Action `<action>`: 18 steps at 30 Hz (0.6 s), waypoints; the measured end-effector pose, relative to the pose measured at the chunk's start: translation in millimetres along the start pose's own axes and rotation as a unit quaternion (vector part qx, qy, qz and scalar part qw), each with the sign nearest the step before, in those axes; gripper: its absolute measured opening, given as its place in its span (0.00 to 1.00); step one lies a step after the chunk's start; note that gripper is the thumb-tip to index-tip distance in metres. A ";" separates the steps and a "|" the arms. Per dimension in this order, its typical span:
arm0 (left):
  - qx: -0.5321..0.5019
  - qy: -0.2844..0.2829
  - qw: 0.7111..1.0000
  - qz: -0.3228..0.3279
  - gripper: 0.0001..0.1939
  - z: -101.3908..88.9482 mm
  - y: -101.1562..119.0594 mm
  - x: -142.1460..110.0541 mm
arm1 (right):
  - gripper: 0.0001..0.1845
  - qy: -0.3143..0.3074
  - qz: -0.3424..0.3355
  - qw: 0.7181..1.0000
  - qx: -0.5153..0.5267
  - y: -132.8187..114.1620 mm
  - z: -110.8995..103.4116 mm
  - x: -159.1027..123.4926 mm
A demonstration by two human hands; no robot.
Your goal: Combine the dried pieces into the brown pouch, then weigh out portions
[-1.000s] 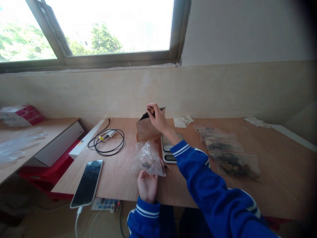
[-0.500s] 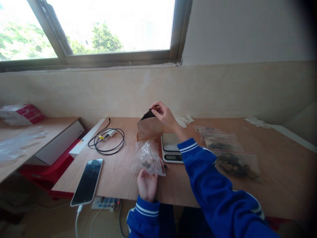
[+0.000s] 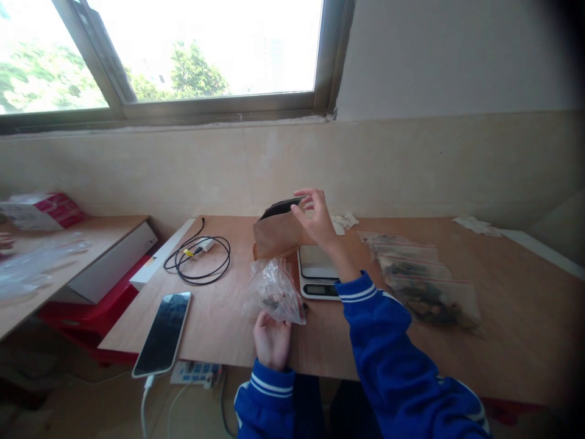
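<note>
My left hand (image 3: 273, 341) is palm up at the table's front, fingers closed on a crumpled clear plastic zip bag (image 3: 276, 292); the bag hides its fingertips. Small dark bits show inside that bag. Behind it a brown paper bag (image 3: 276, 236) stands upright, its dark mouth gaping. My right hand (image 3: 315, 216) is at the paper bag's upper right corner, fingers bent and apart, with nothing visible between them. Under my right forearm lies a white kitchen scale (image 3: 315, 291), partly covered by the arm.
Several filled zip bags (image 3: 434, 305) lie in a row on the right. A coiled black cable (image 3: 196, 281) and a phone (image 3: 162, 335) on a charging lead are on the left. Crumpled tissue (image 3: 345, 221) lies by the wall. Another person's hand (image 3: 5, 241) shows at the left edge.
My right hand has moved slightly right from the paper bag's mouth, and its fingers have spread. The bag's mouth shows wider. My left hand stays put. Another person's hand has appeared at far left.
</note>
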State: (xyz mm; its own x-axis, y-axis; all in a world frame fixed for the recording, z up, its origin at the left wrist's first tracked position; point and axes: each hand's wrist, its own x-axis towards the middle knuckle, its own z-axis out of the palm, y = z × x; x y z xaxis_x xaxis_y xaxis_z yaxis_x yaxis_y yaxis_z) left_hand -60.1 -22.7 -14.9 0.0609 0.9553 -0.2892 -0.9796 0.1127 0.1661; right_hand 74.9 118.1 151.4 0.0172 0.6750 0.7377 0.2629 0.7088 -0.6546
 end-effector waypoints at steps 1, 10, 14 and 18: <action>0.003 0.001 1.000 0.001 0.16 0.5 -0.2 0.2 | 0.08 -0.023 0.033 0.998 0.044 -2.3 -5.2 -7.2; 0.059 0.046 0.997 0.029 0.12 6.9 -6.3 1.4 | 0.09 -0.416 0.209 0.884 0.042 5.4 -20.1 -94.5; 0.108 0.009 0.994 0.029 0.14 7.8 -8.5 -0.9 | 0.13 -0.406 0.231 0.880 0.084 5.5 -7.7 -112.9; 0.130 0.000 0.991 0.032 0.16 8.2 -8.8 -1.7 | 0.22 -0.405 0.230 0.874 0.135 1.7 -6.1 -116.7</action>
State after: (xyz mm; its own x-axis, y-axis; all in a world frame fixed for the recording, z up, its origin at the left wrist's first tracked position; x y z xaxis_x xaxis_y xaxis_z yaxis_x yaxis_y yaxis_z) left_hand -50.0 -23.1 -8.1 0.0007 0.9630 -0.2695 -0.8994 0.1184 0.4208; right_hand 79.2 39.3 65.3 -0.6568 0.7477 0.0976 0.1696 0.2726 -0.9471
